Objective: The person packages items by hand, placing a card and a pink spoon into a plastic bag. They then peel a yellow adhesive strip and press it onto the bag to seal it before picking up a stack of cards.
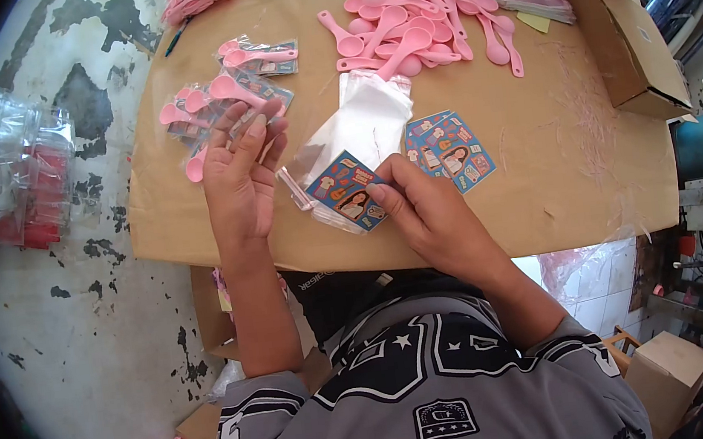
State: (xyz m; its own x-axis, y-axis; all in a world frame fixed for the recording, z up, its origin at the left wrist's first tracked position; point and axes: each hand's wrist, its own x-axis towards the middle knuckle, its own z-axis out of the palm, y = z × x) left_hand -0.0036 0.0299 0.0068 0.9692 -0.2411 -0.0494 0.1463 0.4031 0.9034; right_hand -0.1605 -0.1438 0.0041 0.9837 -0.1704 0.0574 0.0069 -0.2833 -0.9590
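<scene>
Pinching a card (pixel 343 184) in our right hand (pixel 432 207), we held the left hand (pixel 242 175) apart, loosely spread. Apparently packing, we likely next needed a clear bag (pixel 378 107) from between them.

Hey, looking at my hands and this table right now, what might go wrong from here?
The blue printed card is pinched near one side by the right hand, so it could slip or bend. The loosely heaped pink plastic spoons crowd the far end of the clear plastic bags, so pulling one might drag spoons along.

right hand (pixel 434 206): gripping card (pixel 343 184) | left hand (pixel 244 175): loosely curled | spoons (pixel 415 40): piled
</scene>
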